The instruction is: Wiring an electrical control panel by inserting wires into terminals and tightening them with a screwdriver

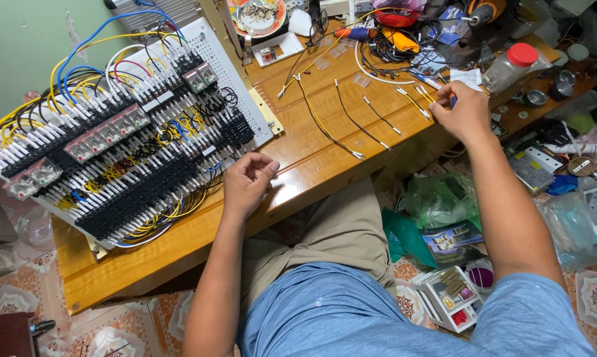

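At right edge of tabletop [325, 165], right hand [467, 112] pinches yellow wire [414, 102] end; left hand [249, 182] loosely curled, empty, near front edge beside wiring panel [113, 139]. Best grip close to tip, keep wire straight.

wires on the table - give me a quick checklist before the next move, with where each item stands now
1. Right hand on the wires at the table's far right: ok; fingertips sit among the yellow wire ends.
2. Which wire it grips: cannot tell.
3. Left hand free: cannot tell; fingers curled, resting on the table edge.
4. Cut wires laid apart, not tangled: ok.
5. Wired panel within left reach: ok, just beside the left hand.
6. Bottle with red cap away from the right hand: not ok, close behind it.
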